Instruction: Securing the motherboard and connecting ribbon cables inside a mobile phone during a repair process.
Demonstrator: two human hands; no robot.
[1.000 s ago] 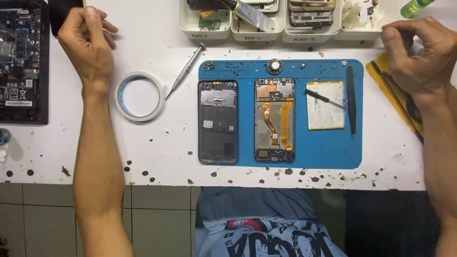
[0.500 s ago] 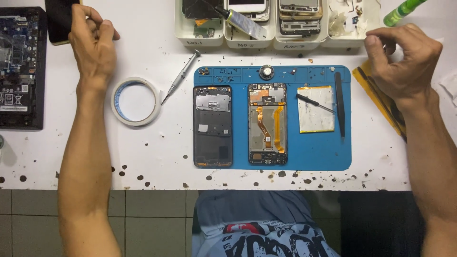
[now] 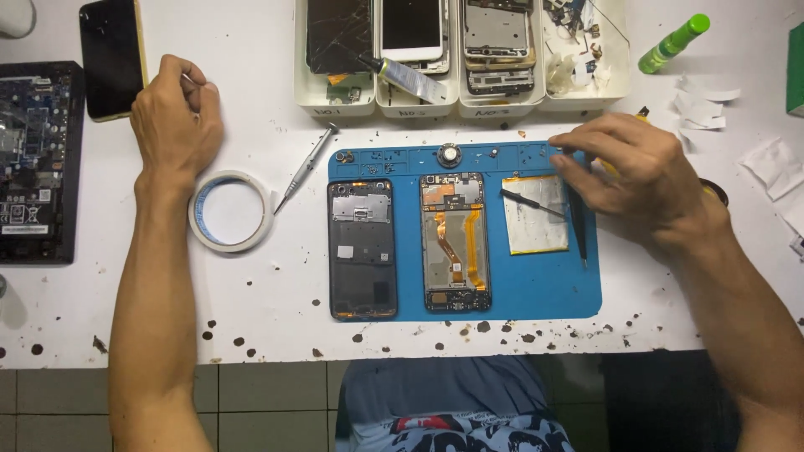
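Note:
My left hand [image 3: 176, 117] rests as a closed fist on the white table, just right of a black phone [image 3: 113, 54] lying face up. A roll of white tape [image 3: 230, 211] sits below its wrist. My right hand [image 3: 636, 176] lies over the right edge of the blue work mat [image 3: 544, 285], fingertips down on the mat's upper right corner; the thumb is hidden. On the mat lie a black phone frame [image 3: 362, 251], an opened phone with orange flex cables [image 3: 455, 243], a silver battery [image 3: 536, 222] and a black screwdriver [image 3: 579, 234].
White bins [image 3: 335, 96] of phone parts line the back edge, a glue tube [image 3: 410, 77] resting across them. A silver screwdriver [image 3: 306, 167] lies left of the mat. A circuit board [image 3: 33, 159] sits far left. A green bottle [image 3: 674, 42] and paper scraps [image 3: 708, 96] are at the right.
My right hand has moved left from the table's right side onto the mat's upper right corner. My left hand has come off the black phone and now rests beside it.

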